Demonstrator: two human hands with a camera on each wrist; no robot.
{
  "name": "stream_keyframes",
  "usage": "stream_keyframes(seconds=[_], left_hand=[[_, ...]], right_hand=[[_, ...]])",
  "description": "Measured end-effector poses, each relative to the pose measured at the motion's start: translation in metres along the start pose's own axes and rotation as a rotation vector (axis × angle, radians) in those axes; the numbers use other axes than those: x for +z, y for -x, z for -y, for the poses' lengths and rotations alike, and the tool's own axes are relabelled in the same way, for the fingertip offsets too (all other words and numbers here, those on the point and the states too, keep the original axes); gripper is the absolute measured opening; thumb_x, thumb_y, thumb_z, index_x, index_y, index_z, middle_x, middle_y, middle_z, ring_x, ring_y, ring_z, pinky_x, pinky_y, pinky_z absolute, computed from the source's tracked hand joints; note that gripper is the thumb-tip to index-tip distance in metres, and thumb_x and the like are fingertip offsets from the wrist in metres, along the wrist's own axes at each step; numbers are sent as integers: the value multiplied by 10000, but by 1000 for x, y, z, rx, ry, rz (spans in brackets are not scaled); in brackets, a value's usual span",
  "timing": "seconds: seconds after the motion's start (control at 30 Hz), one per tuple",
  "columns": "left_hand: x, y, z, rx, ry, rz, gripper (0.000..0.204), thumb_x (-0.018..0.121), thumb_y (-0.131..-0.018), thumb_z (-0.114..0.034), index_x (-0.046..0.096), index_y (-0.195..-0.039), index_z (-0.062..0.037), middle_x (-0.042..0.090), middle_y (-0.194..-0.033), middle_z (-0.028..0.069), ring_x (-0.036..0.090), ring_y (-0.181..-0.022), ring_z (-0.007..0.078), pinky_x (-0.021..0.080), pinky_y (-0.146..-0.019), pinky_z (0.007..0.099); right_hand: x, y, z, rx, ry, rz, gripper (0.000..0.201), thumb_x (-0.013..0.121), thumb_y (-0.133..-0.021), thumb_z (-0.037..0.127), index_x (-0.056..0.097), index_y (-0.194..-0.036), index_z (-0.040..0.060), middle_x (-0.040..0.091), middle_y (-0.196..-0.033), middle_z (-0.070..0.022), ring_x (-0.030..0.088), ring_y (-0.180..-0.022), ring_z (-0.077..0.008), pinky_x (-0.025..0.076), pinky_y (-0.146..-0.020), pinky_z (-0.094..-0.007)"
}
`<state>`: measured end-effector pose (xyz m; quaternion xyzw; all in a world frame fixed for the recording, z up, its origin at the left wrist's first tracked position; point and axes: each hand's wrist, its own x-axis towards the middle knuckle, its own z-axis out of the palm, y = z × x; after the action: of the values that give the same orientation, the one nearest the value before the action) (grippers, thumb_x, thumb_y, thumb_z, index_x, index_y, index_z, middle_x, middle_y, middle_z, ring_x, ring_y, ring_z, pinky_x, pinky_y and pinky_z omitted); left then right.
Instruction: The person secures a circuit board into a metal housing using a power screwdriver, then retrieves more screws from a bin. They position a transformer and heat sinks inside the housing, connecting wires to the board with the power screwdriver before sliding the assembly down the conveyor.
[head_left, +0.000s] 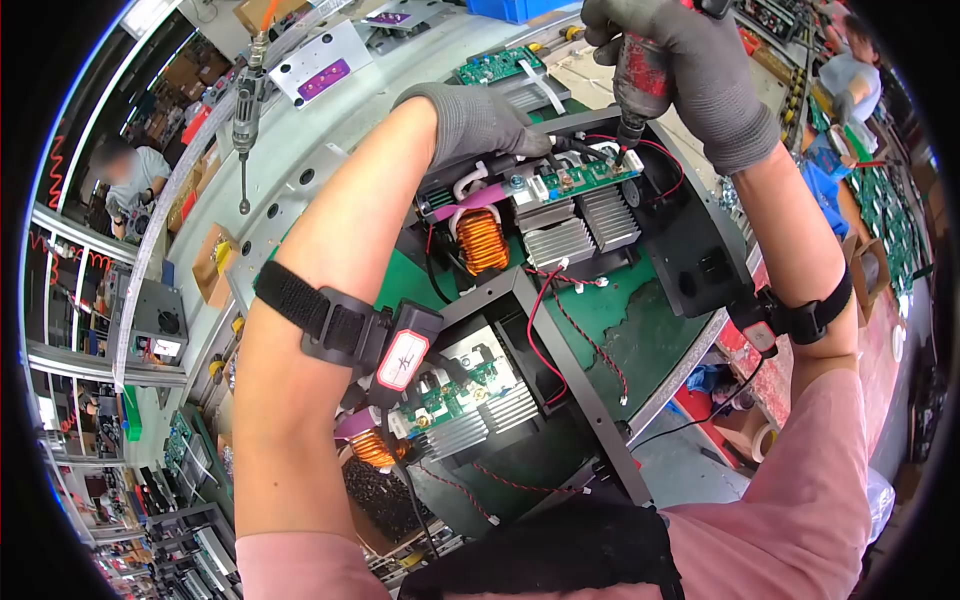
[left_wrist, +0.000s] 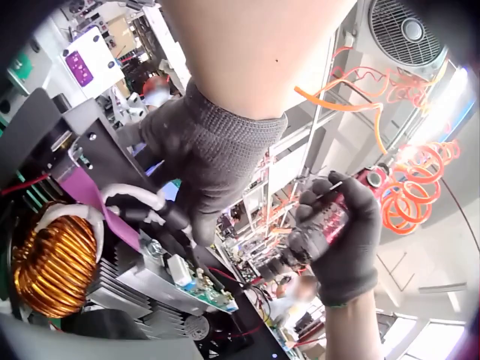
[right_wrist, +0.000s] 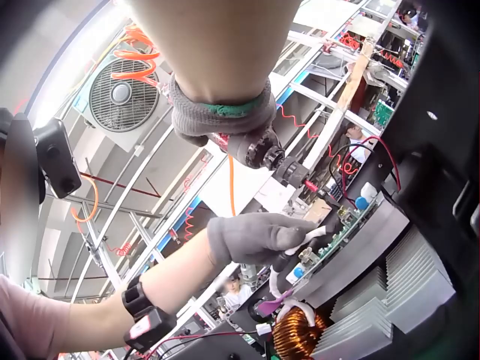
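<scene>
1. We hold the electric screwdriver (head_left: pixel 640 75) in our right hand (head_left: pixel 690 70), fingers wrapped fully round its red body. Its tip comes down on the green circuit board (head_left: pixel 585 178) at the far end of the black chassis (head_left: pixel 700 250). We judge that the driver should stand square to the board, since a tilted bit is likely to slip off the screw head.

2. Our left hand (head_left: pixel 480 120) rests at the far left edge of the same assembly, fingers curled down onto the white-sleeved cables (left_wrist: pixel 135 196) beside the board. We would keep them pressed aside, clear of the bit.

3. The red wires (head_left: pixel 655 150) loop just beside the driver tip. We judge them the main hazard, as they could catch under the bit or the screw.

4. The finned heat sinks (head_left: pixel 585 230) sit just near of the board, and the copper coil (head_left: pixel 482 240) lies to their left. We would press straight down, so that a slip does not land on either.

5. A second, like assembly (head_left: pixel 460 400) lies nearer to us on the green desk (head_left: pixel 640 300), apart from both hands. The screw itself is too small to make out, so we cannot tell how far it is seated.
</scene>
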<state>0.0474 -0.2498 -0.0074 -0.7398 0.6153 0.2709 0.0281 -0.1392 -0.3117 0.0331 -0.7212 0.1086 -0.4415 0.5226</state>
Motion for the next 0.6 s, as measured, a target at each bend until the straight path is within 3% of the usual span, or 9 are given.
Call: stream_keyframes(seconds=[0.1,0.2,0.3,0.4,0.43,0.5,0.53,0.57,0.6], left_hand=[[10,-5,-8,-24,-77,-4,463,585,-877,-438,606,-1206,-113,661,-1069,143,626,-976,249,472,-864,362],[32,-2,-9,-50,-244,-370,331,528,-870,-303,614,-1105,-86,628,-1089,192,599,-1016,361,467,-872,450],[42,2,-8,-52,-218,-460,335,515,-886,-313,600,-1129,-99,633,-1093,178,604,-1014,353,467,-880,446],[44,2,-3,-42,-213,-472,318,486,-912,-307,590,-1136,-107,630,-1108,168,595,-1034,347,461,-895,444],[45,2,-2,-15,-189,-482,316,478,-919,-305,585,-1143,-110,627,-1114,166,591,-1041,346,460,-897,446],[42,3,5,-6,-187,-470,327,482,-924,-303,569,-1168,-103,621,-1124,182,591,-1056,337,454,-899,432],[38,3,11,112,-139,-374,330,492,-922,-290,562,-1176,-92,627,-1102,174,598,-1038,310,453,-888,414],[29,1,20,227,-92,-284,334,502,-920,-277,555,-1185,-81,634,-1081,165,604,-1019,282,452,-877,395],[19,2,25,206,110,-15,335,521,-911,-249,548,-1182,-53,630,-1019,121,577,-958,219,443,-848,363]], right_hand=[[-2,3,0,-38,16,0,167,619,-796,135,635,-848,-23,631,-722,-66,591,-646,-133,476,-590,-265],[0,3,-2,-52,20,-25,150,621,-796,118,638,-855,-19,631,-729,-63,586,-648,-129,476,-591,-265],[-8,-4,-13,-48,70,8,117,629,-797,87,631,-874,-1,627,-747,-49,580,-648,-124,476,-596,-265],[-6,-7,-17,-61,-93,-16,141,644,-790,49,603,-923,27,611,-760,-18,573,-668,-108,476,-617,-260],[-2,-10,-21,-148,-124,-33,132,651,-795,55,608,-918,31,609,-753,-15,568,-667,-106,475,-619,-256],[-5,-8,-5,-27,-78,-5,133,656,-803,61,609,-924,32,611,-762,-15,568,-673,-103,478,-625,-255],[-16,-7,-5,14,-48,51,174,652,-806,64,604,-970,34,630,-830,-26,578,-719,-98,485,-646,-254],[-18,-7,-10,-152,1,108,290,592,-852,138,564,-1105,-1,639,-943,-106,648,-835,-191,537,-753,-329],[-22,0,-4,-131,-67,80,310,597,-847,120,549,-1129,1,636,-963,-111,648,-859,-201,540,-761,-341]])
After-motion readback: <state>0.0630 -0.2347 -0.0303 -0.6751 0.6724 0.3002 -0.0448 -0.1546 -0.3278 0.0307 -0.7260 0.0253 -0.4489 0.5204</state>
